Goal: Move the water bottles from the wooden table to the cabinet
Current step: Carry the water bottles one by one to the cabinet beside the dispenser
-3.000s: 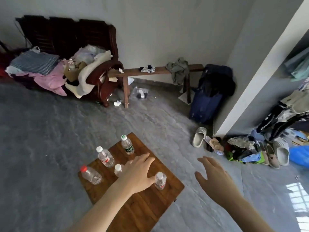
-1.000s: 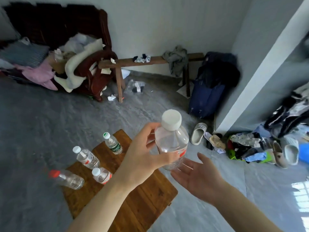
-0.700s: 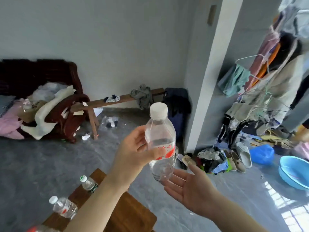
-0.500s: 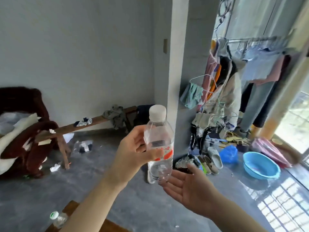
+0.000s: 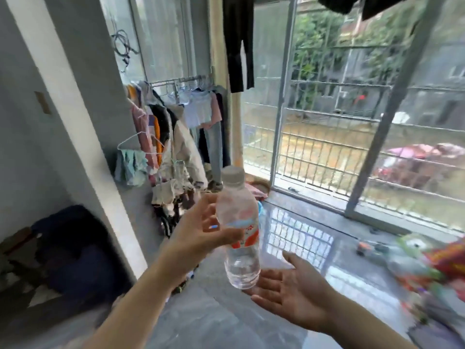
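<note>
Since a moment ago the view has swung from the counter to a barred window [image 5: 352,122], the bottle [image 5: 240,233] upright in the left hand [image 5: 201,238], fingers clamped round it, the right hand [image 5: 289,293] open-palmed just beneath: carrying is underway, no cabinet visible yet.

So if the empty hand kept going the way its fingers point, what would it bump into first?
The right hand, open palm up, points up and left toward the bottom of the water bottle that the left hand holds. It would likely meet the bottle first, though depth is hard to judge.
</note>
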Demonstrator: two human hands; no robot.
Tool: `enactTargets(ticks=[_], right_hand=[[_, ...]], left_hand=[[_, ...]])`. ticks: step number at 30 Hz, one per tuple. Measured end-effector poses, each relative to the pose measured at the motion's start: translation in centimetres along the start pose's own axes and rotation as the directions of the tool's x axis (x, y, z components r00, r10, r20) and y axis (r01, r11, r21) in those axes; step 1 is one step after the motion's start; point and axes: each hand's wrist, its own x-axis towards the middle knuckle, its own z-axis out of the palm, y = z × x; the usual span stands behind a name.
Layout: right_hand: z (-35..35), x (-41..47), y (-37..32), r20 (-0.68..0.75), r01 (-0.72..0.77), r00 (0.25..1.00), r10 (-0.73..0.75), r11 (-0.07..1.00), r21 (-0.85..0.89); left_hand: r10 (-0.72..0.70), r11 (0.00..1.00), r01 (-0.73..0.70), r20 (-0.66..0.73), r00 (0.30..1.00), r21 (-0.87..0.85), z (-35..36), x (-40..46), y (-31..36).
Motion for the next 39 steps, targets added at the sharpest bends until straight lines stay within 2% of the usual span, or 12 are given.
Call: enactTargets(ticks=[4,7,11,17,23,26,32,39], right_hand=[[-6.3,-8.0,0.4,-0.151,0.172,0.976,-0.156,0.980,0.100],[-10.5,-14.3,1.8,-0.266,0.329,0.924,-0.276,0.926,0.183],[-15.1,-23.0,5.3,-0.428,0.504,0.821,-0.379,0.833,0.230],[-20.7,-35.0,12.9,-0.602,0.705,0.673,-0.429,0.619,0.347],[-25.2,-44.7,21.0,-0.745,0.836,0.516,-0.422,0.440,0.329],[-26.9,-48.9,24.9,-0.787,0.877,0.451,-0.422,0.371,0.304],[-28.3,-56.1,32.3,-0.863,0.950,0.299,-0.409,0.211,0.229],[-28.0,-61.2,39.0,-0.942,0.993,0.117,-0.315,0.021,0.116]], left_hand=[[0.048,0.995,-0.024,0.246,0.968,-0.097,8.4,2.1,1.0],[0.122,0.989,-0.073,0.431,0.894,-0.130,16.0,2.5,3.1],[0.223,0.974,-0.143,0.639,0.736,-0.175,26.2,0.8,6.5],[0.303,0.953,-0.156,0.847,0.437,-0.260,39.8,-5.8,10.9],[0.344,0.938,-0.104,0.922,0.180,-0.330,50.9,-15.5,14.6],[0.362,0.931,-0.075,0.929,0.076,-0.356,55.5,-20.4,15.9],[0.378,0.924,-0.011,0.917,-0.131,-0.382,63.4,-29.7,18.6],[0.394,0.918,0.115,0.843,-0.367,-0.379,69.5,-38.4,20.7]])
